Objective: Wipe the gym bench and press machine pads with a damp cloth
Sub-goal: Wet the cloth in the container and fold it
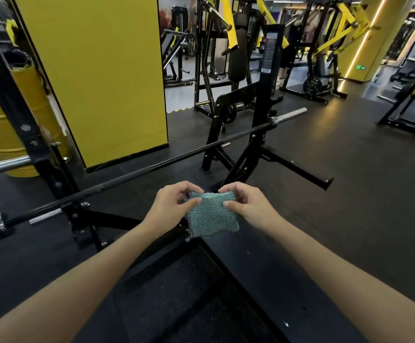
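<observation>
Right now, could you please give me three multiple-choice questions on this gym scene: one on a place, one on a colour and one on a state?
1. Where is the cloth?
A. Draped over the barbell
B. Held up between the left hand and the right hand
C. Lying on the floor

2. What colour is the cloth?
A. Red
B. White
C. Teal

3. How is the barbell placed?
A. Resting across the rack
B. Gripped in both hands
C. Loaded with yellow plates

Answers:
1. B, since both hands pinch the cloth's top corners.
2. C, since its weave is blue-green.
3. A, since the bar lies on the rack's supports and its sleeves are bare.
</observation>
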`<action>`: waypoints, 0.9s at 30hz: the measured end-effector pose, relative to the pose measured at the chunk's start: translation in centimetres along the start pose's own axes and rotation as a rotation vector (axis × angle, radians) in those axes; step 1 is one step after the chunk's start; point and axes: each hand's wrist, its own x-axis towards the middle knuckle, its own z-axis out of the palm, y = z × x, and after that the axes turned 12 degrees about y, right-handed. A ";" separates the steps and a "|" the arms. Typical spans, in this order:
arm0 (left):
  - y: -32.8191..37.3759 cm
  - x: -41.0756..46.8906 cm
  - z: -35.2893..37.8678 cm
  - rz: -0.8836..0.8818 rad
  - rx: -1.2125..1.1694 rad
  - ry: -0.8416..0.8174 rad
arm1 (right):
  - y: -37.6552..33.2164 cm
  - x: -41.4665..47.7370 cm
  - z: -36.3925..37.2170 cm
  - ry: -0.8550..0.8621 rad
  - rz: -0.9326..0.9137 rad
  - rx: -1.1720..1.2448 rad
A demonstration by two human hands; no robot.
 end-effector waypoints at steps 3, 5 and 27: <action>-2.4 4.3 1.2 0.003 -0.007 0.000 | 1.8 4.7 0.5 -0.008 0.011 -0.010; -4.1 7.4 1.7 -0.010 -0.024 0.017 | 2.8 8.1 1.1 -0.014 0.020 -0.009; -25.1 25.7 9.7 -0.302 -0.054 0.111 | 18.3 31.8 10.8 -0.143 0.180 0.044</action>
